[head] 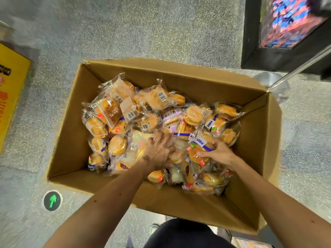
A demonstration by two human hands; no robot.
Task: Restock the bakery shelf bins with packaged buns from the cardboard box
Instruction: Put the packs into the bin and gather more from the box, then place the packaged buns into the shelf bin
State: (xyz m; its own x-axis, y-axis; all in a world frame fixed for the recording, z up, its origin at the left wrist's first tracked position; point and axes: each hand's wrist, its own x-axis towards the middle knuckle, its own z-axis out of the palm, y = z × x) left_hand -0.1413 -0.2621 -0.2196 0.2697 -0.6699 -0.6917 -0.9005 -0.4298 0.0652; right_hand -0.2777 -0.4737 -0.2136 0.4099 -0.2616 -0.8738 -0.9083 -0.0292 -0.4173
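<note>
An open cardboard box (71,136) stands on the floor below me, piled with several clear-wrapped packaged buns (154,99). Both my arms reach down into it. My left hand (157,151) lies palm down on the packets in the middle of the pile, fingers spread and fairly straight. My right hand (219,153) curls its fingers and thumb round a bun packet with a blue stripe and red sticker (198,151) on the right side of the pile. The packets under both hands are partly hidden.
Grey speckled floor surrounds the box. A yellow display (12,90) stands at the left edge. A black shelf unit with colourful packets (286,29) is at the top right, with a metal pole and round base (275,83) beside it. A green arrow marker (52,200) is on the floor.
</note>
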